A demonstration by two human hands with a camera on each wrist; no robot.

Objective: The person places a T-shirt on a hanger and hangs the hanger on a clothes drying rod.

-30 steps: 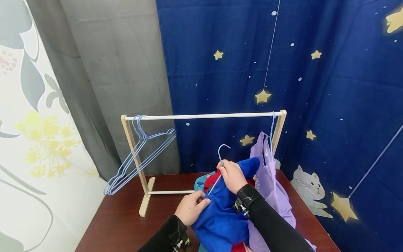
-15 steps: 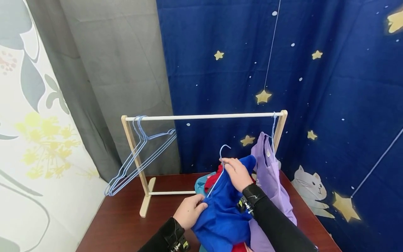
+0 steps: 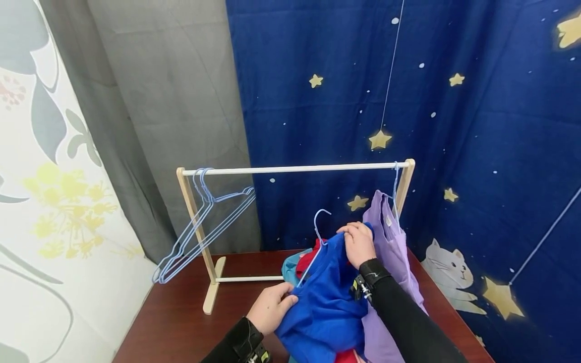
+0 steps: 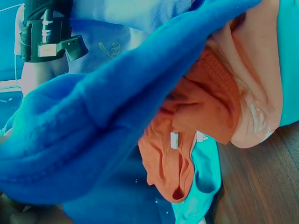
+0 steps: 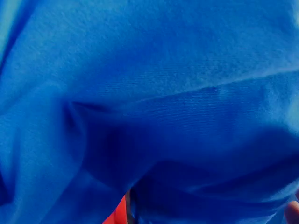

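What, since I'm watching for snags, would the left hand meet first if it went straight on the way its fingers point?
The blue garment, which the left hand pinches at its edge. Past that, the pale blue hanger seems next in line, though depth is unclear.

The garment (image 3: pixel 324 307) is blue, the curtain (image 3: pixel 336 121) starry navy.

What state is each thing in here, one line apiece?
Clothes rack: upright
Left hand: pinching blue top
Right hand: holding blue top
Blue top: held, rumpled, not hung
Inserted hanger: hook free
Purple top: hanging
Spare hangers: bare, hanging
Red garment: rumpled, partly covered
Teal garment: rumpled, partly covered
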